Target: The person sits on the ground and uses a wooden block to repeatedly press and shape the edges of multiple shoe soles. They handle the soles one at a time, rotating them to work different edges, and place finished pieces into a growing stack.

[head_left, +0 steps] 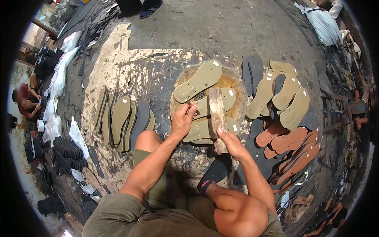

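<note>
- My left grip [182, 119] is closed around a small dark rod [189, 103], upper end tilted left, above the middle sole [229, 98]; I cannot tell whether its lower tip touches.
- My right grip [232, 145] is wrapped around the near end of a wood bar [217, 108], thumb on top; the bar points away from me, passing over the middle and near soles.
- The middle sole is olive with a white label, lying on the round block [240, 81] and partly hidden by my left hand and the bar.
- The far sole [203, 79], also olive and labelled, slants across the block's far side, small dark holes in it.
- The near sole [201, 131] lies on the block's side closest to me, crossed by the bar.
- Left of the block, a row of olive soles [120, 116] leans together on the floor [197, 27], with a grey sole [141, 118] among them.
- Right of it lie grey soles [256, 71], an olive heap [296, 106] and, nearer me, brown soles [290, 140].
- Farther left, a black stack [67, 152] sits near white bags [59, 87]; beyond them is another person [29, 98].
- At the far right lies a white sack [321, 25].
</note>
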The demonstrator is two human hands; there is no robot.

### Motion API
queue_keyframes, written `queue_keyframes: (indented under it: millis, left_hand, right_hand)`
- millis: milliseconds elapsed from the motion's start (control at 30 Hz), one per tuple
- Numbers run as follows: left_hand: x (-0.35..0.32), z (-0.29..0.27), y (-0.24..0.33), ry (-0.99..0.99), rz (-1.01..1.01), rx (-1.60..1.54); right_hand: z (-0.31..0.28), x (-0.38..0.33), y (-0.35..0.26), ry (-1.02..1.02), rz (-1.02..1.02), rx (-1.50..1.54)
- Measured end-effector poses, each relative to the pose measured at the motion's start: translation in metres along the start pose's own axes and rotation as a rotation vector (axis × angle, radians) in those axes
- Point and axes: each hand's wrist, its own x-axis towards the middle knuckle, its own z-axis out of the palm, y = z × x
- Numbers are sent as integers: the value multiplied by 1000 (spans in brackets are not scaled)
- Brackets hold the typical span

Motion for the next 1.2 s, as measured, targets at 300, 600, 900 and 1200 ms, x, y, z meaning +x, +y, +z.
queue_keyframes:
  millis: [300,600,900,1200]
  left_hand:
    - [-6,2,-12,69,394,265]
    - [-16,3,-36,57,664,582]
    - [12,-18,25,358,12,-298]
    - [-69,-38,-50,161,227,209]
  right_hand:
    - [29,-98,-177,78,-261,-78]
    - [30,-33,-47,86,-60,-822]
    - [-2,-22,24,-17,57,-341]
    - [-7,-19,34,93,-205,-276]
